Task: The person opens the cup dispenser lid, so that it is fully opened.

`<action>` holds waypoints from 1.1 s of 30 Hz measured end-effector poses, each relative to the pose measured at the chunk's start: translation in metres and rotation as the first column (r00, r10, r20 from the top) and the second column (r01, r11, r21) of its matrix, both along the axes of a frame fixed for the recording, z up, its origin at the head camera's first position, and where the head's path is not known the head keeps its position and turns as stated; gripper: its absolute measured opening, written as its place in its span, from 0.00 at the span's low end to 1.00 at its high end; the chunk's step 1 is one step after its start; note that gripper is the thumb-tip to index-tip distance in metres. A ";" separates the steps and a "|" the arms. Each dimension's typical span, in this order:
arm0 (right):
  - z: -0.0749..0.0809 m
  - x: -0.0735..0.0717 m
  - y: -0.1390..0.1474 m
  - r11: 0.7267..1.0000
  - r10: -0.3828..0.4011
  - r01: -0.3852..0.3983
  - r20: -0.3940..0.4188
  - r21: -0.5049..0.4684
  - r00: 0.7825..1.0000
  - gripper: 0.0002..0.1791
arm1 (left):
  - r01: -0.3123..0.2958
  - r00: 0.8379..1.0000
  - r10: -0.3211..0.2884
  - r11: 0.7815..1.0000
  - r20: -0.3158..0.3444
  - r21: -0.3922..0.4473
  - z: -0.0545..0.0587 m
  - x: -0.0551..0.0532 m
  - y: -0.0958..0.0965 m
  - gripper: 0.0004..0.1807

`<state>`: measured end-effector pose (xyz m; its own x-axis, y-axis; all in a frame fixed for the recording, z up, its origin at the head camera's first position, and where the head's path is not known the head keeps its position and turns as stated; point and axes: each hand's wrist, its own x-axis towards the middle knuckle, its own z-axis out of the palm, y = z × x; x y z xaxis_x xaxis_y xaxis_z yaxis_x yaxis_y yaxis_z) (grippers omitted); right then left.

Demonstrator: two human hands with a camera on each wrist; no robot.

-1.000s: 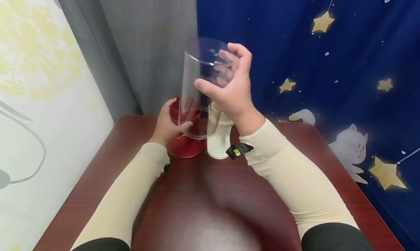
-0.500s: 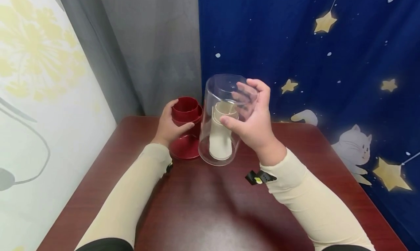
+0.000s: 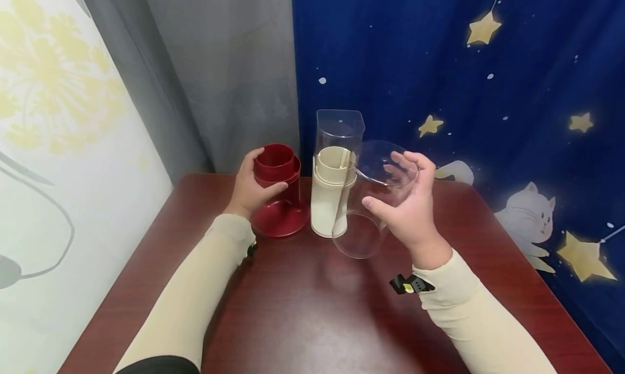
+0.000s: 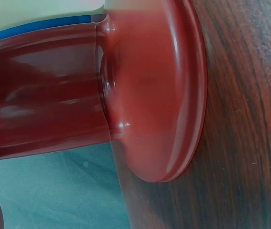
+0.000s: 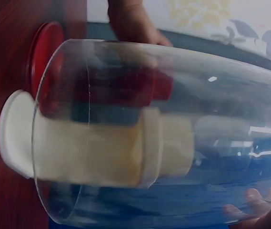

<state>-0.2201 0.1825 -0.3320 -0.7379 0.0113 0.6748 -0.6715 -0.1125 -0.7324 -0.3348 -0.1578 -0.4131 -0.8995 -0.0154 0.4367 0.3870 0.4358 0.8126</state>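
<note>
My left hand point(image 3: 249, 188) grips the upper part of a red cylindrical stand point(image 3: 278, 222) with a wide round base, which rests on the table. Up close, the left wrist view shows its glossy column point(image 4: 45, 90). My right hand point(image 3: 412, 208) holds a clear plastic cylinder point(image 3: 358, 200), fingers on the far side and thumb in front. It tilts above the table, its top leaning right. Beside the red stand is an upright cream holder point(image 3: 328, 208) with a ringed round top, seen through the cylinder in the right wrist view. A clear squarish piece point(image 3: 340, 121) rises behind that top.
The dark red wooden table point(image 3: 293, 298) reaches back to a grey curtain point(image 3: 234, 81) and a blue star-patterned curtain point(image 3: 390, 54). A pale flowered panel point(image 3: 58, 146) borders its left side.
My right hand has carried the clear cylinder rightward and down, from in front of the red stand, past the cream holder, to its right. My left hand stays on the red stand.
</note>
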 end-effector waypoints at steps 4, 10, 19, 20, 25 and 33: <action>-0.013 -0.007 0.012 0.999 -0.028 0.028 0.001 -0.044 1.000 0.56 | 0.004 1.000 -0.004 1.000 -0.005 0.001 0.000 0.000 -0.002 0.54; -0.028 -0.019 0.025 0.994 -0.055 0.054 -0.008 -0.094 0.998 0.54 | -0.001 1.000 0.001 1.000 -0.007 -0.005 -0.002 -0.001 -0.003 0.54; -0.045 -0.045 0.036 0.979 -0.179 0.183 0.052 -0.090 0.982 0.54 | -0.007 1.000 0.007 1.000 -0.021 -0.012 -0.002 0.000 -0.002 0.55; -0.047 -0.048 0.038 0.977 -0.198 0.202 0.059 -0.073 0.978 0.54 | -0.006 1.000 0.006 1.000 -0.022 -0.014 -0.002 -0.001 -0.002 0.55; -0.057 -0.060 0.043 0.954 -0.301 0.299 0.085 0.031 0.950 0.54 | -0.003 1.000 0.002 1.000 -0.029 -0.019 -0.001 0.000 -0.002 0.55; -0.074 -0.081 0.051 0.866 -0.486 0.454 0.144 0.209 0.862 0.54 | -0.005 1.000 0.005 1.000 -0.030 -0.020 -0.003 -0.001 -0.002 0.55</action>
